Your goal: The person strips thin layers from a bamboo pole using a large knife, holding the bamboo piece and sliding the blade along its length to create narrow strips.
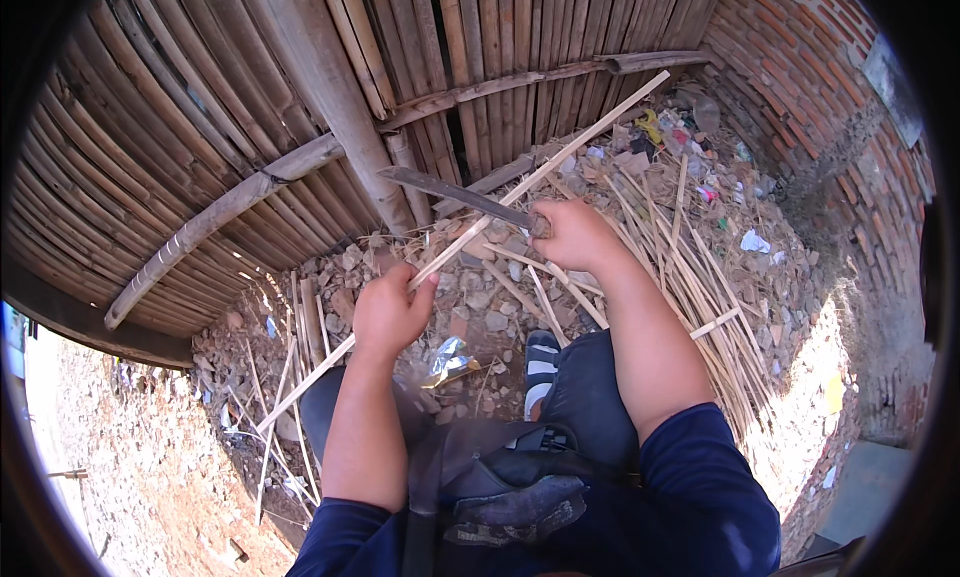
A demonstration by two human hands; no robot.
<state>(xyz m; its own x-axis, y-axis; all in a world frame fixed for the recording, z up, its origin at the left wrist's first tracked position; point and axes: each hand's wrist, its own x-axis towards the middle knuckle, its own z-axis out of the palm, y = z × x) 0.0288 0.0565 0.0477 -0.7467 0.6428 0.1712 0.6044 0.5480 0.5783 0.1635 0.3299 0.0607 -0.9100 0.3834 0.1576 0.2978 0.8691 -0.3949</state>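
My left hand (392, 312) is closed around a long, pale bamboo strip (575, 145), which slants from the lower left up to the far right. In my right hand (575, 235) is the handle of a machete (462, 194). Its dark blade points left and crosses over the strip, a short way beyond my left hand. Whether the edge touches the strip or hangs just above it, I cannot tell. The strip's near end runs past my left forearm, close to my knee.
Bamboo strips (700, 322) lie heaped to my right, with more thin sticks (290, 417) at the left. Rubble and litter (700, 167) cover the ground, including a shiny wrapper (450, 362). A bamboo-slat wall (520, 67) rises ahead; a brick wall (800, 67) borders the right.
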